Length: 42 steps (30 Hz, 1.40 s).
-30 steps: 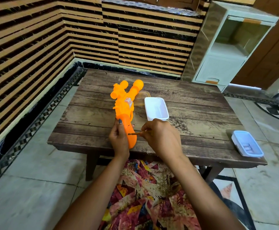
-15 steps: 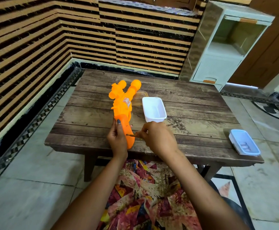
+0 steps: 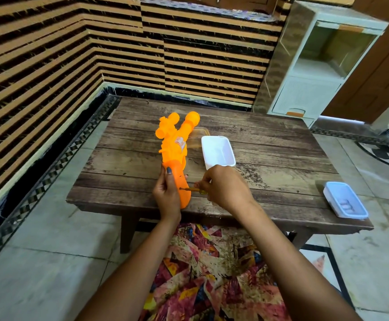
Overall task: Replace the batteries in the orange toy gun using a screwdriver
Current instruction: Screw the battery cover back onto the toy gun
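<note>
Fingers (image 3: 203, 179) of the right hand (image 3: 226, 188) pinched the thin screwdriver (image 3: 189, 188). Its tip touched the handle of the orange toy gun (image 3: 174, 144). The left hand (image 3: 167, 195) held that handle from the left, fingers curled under it and the thumb lying on top.

One striped wall (image 3: 73, 66) stood behind the gun and to its left. One wooden table (image 3: 270, 140) was under the gun. The gun lay flat, with its handle by the near edge and its two round ends pointing away. One white cabinet (image 3: 316, 66) stood far behind the gun, off to the right. One bright cloth (image 3: 212, 262) showed below the gun's handle, past the table edge.

One white tub (image 3: 215, 136) sat just right of the gun. The right hand covered its near end, so I could not tell if they touched. One clear box (image 3: 199, 133) peeked out between the gun and the tub, partly hidden by the gun. One box with a lid (image 3: 327, 193) sat well to the right of the gun, close to the near table edge.

Bare wood lay left of the gun up to the table edge. A wider bare stretch lay to its right, between the tub and the box with a lid.
</note>
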### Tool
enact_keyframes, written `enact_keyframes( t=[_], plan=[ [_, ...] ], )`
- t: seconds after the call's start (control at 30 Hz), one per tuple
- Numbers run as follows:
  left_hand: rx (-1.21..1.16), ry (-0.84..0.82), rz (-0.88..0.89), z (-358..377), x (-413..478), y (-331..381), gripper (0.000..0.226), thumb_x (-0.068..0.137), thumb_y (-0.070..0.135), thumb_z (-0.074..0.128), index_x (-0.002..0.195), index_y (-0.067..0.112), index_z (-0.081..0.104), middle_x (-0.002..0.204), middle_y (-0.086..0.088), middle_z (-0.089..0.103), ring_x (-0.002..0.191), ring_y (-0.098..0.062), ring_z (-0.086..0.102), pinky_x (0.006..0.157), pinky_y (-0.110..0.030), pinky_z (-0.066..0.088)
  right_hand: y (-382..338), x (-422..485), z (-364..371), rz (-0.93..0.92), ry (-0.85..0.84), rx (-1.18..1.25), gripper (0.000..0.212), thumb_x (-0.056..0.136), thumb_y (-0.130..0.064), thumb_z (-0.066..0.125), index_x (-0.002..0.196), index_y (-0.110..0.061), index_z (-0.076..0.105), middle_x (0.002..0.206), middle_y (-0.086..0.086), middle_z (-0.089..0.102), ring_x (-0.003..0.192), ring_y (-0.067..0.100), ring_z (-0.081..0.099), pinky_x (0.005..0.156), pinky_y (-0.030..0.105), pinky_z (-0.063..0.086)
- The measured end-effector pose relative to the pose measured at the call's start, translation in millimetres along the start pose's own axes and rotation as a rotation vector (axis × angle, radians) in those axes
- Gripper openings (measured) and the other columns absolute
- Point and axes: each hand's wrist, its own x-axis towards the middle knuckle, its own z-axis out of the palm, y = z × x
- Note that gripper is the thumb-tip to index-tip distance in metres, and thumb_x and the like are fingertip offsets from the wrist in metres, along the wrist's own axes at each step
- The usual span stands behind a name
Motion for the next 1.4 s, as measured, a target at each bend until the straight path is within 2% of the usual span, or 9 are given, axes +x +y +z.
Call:
enact_keyframes(
  t=[0.2, 0.43, 0.57, 0.7, 0.8, 0.9, 1.03, 1.23, 1.4],
  plan=[
    [-0.002, 0.019, -0.024, 0, 2, -1, 0.035, 0.098, 0.022, 0.043, 0.116, -0.004, 0.057, 0.074, -0.004, 0.070, 0.066, -0.014, 0.068, 0.068, -0.036, 0.054, 2, -4, 2, -0.047, -0.051, 0.061, 0.035, 0.063, -0.016, 0.084, 0.091, -0.018, 0.063, 0.087, 0.004, 0.062, 0.081, 0.022, 0.059, 0.065, 0.031, 0.047],
    [0.007, 0.021, -0.027, -1, 2, -1, 0.060, 0.085, 0.050, 0.051, 0.121, 0.003, 0.057, 0.092, -0.023, 0.068, 0.085, -0.039, 0.065, 0.079, -0.052, 0.052, 3, -4, 0, -0.019, 0.068, 0.090, 0.019, 0.079, -0.032, 0.071, 0.093, -0.020, 0.067, 0.080, 0.007, 0.070, 0.075, 0.024, 0.064, 0.065, 0.030, 0.048],
    [0.004, 0.009, -0.025, -1, 1, 0, 0.040, 0.096, 0.031, 0.046, 0.120, 0.001, 0.057, 0.085, -0.019, 0.069, 0.076, -0.024, 0.067, 0.078, -0.048, 0.053, 0, -2, 0, -0.030, 0.045, 0.055, 0.021, 0.087, -0.033, 0.061, 0.092, -0.014, 0.068, 0.080, 0.011, 0.070, 0.070, 0.029, 0.065, 0.065, 0.034, 0.053],
    [0.015, 0.006, -0.016, -3, 1, 0, 0.044, 0.093, 0.034, 0.048, 0.119, 0.000, 0.057, 0.090, -0.025, 0.067, 0.075, -0.026, 0.065, 0.074, -0.045, 0.054, -1, -3, -5, -0.066, -0.092, 0.091, 0.040, 0.066, -0.022, 0.082, 0.101, -0.018, 0.063, 0.090, 0.002, 0.061, 0.080, 0.019, 0.057, 0.064, 0.028, 0.042],
    [0.012, 0.002, -0.016, -2, 0, 0, 0.036, 0.098, 0.022, 0.042, 0.122, -0.003, 0.054, 0.084, -0.017, 0.068, 0.070, -0.016, 0.067, 0.073, -0.040, 0.054, 2, -2, -3, -0.065, 0.033, 0.131, 0.032, 0.065, -0.013, 0.082, 0.092, -0.016, 0.064, 0.078, 0.000, 0.060, 0.075, 0.019, 0.058, 0.060, 0.025, 0.039],
    [0.005, 0.006, -0.005, -2, 1, -1, 0.040, 0.091, 0.038, 0.048, 0.114, 0.009, 0.062, 0.086, -0.027, 0.065, 0.078, -0.032, 0.063, 0.073, -0.045, 0.051, 4, -1, -1, -0.043, 0.125, 0.152, 0.022, 0.071, -0.025, 0.079, 0.087, -0.016, 0.066, 0.074, 0.006, 0.067, 0.071, 0.022, 0.061, 0.060, 0.026, 0.041],
    [0.006, 0.029, -0.001, -3, 3, -6, 0.057, 0.078, 0.057, 0.050, 0.107, 0.010, 0.065, 0.078, -0.026, 0.060, 0.073, -0.030, 0.054, 0.068, -0.046, 0.048, 1, 2, -1, -0.023, 0.094, 0.080, 0.014, 0.084, -0.028, 0.066, 0.082, -0.015, 0.068, 0.074, 0.010, 0.069, 0.070, 0.027, 0.065, 0.064, 0.031, 0.052],
    [-0.020, 0.033, -0.041, -2, 3, -2, 0.041, 0.094, 0.030, 0.047, 0.118, -0.001, 0.057, 0.087, -0.026, 0.066, 0.074, -0.029, 0.064, 0.072, -0.042, 0.053, 0, -1, -2, -0.063, -0.073, 0.090, 0.032, 0.070, -0.026, 0.080, 0.096, -0.017, 0.065, 0.092, 0.005, 0.066, 0.082, 0.023, 0.061, 0.066, 0.029, 0.045],
    [-0.020, 0.017, -0.038, 0, 3, -1, 0.032, 0.099, 0.018, 0.040, 0.119, 0.000, 0.057, 0.086, -0.019, 0.067, 0.066, -0.010, 0.068, 0.071, -0.036, 0.053, 7, 0, 5, -0.025, 0.077, 0.152, 0.028, 0.069, -0.023, 0.080, 0.093, -0.016, 0.069, 0.082, 0.009, 0.071, 0.077, 0.023, 0.065, 0.067, 0.030, 0.049]
  ],
)
